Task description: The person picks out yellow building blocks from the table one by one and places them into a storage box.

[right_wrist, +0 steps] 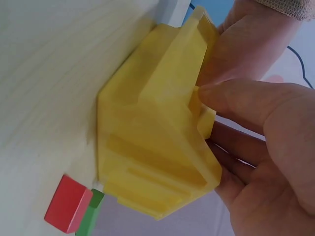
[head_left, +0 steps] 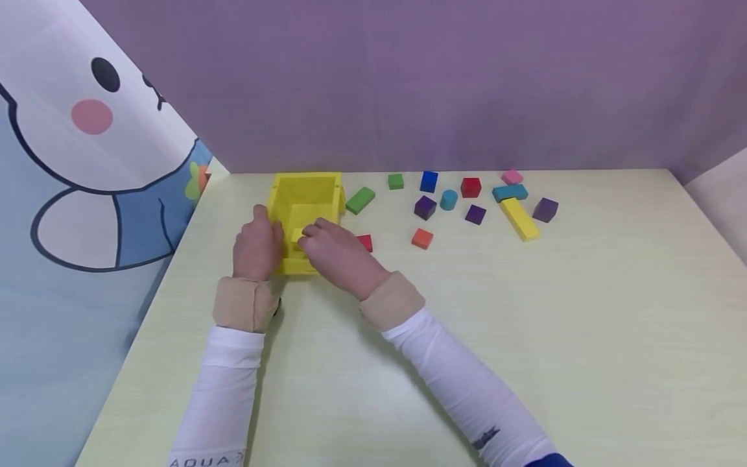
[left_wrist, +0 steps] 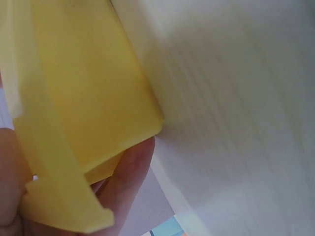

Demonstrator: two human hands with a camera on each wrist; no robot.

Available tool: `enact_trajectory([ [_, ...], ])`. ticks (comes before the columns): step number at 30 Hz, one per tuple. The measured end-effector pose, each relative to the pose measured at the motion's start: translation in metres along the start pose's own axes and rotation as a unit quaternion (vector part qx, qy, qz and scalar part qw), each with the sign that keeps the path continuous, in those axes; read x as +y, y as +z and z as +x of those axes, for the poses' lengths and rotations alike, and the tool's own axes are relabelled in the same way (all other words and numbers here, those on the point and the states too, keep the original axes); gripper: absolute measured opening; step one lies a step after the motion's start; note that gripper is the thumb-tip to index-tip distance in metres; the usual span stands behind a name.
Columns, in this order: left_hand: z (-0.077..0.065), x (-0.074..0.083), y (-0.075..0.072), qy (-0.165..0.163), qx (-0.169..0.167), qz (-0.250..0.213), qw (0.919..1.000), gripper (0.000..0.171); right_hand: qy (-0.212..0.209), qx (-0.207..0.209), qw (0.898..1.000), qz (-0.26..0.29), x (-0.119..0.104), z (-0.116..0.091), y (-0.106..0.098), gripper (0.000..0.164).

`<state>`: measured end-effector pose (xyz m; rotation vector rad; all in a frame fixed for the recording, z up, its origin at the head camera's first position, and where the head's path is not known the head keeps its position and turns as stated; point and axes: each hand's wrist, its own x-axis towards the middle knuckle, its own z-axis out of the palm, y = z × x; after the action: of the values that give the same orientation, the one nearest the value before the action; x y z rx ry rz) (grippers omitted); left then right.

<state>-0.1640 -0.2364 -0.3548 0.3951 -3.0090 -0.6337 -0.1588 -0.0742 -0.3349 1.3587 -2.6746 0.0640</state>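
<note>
A yellow plastic bin [head_left: 306,188] stands at the left rear of the table. My left hand [head_left: 258,245] grips its left wall; in the left wrist view the bin's side [left_wrist: 93,88] shows with a finger [left_wrist: 133,172] bent under its edge. My right hand [head_left: 344,256] is over the bin's near right part and pinches a yellow block [head_left: 296,237] between thumb and fingers. In the right wrist view that block [right_wrist: 206,122] is partly hidden by the bin's rim and the thumb. A red block [head_left: 365,242] lies beside the bin, partly behind my right hand.
Right of the bin lie a green block [head_left: 360,200], an orange block [head_left: 422,238], a blue cylinder [head_left: 449,200], a purple cube [head_left: 425,207], a long yellow block [head_left: 520,219] and several others. A purple cloth wall [head_left: 443,84] rises along the table's back edge.
</note>
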Motion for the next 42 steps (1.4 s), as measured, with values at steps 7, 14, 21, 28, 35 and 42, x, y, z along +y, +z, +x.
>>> enact_trajectory([
  [7,0.001,0.005,0.001,-0.006,-0.011,-0.006,0.9999,0.032,0.008,0.001,1.0,-0.005,0.001,0.003,0.004,0.019],
  [14,-0.001,0.009,0.001,0.009,0.004,-0.005,0.9999,0.029,0.026,0.003,1.0,0.005,0.004,0.006,0.008,0.018],
  [21,-0.001,0.011,0.0,0.003,-0.002,-0.005,1.0,0.029,0.034,0.011,0.999,0.036,0.006,0.009,0.009,0.015],
  [28,0.0,0.011,0.0,-0.001,-0.008,-0.006,1.0,0.03,0.032,-0.001,0.999,0.025,0.007,0.01,0.012,0.017],
  [35,-0.002,0.009,-0.003,0.0,-0.008,0.0,1.0,0.031,0.016,0.011,1.0,0.013,0.006,0.011,0.013,0.022],
  [42,-0.002,0.002,-0.001,0.008,0.0,0.008,0.9999,0.031,-0.024,0.056,0.996,0.07,0.008,0.009,0.016,0.025],
])
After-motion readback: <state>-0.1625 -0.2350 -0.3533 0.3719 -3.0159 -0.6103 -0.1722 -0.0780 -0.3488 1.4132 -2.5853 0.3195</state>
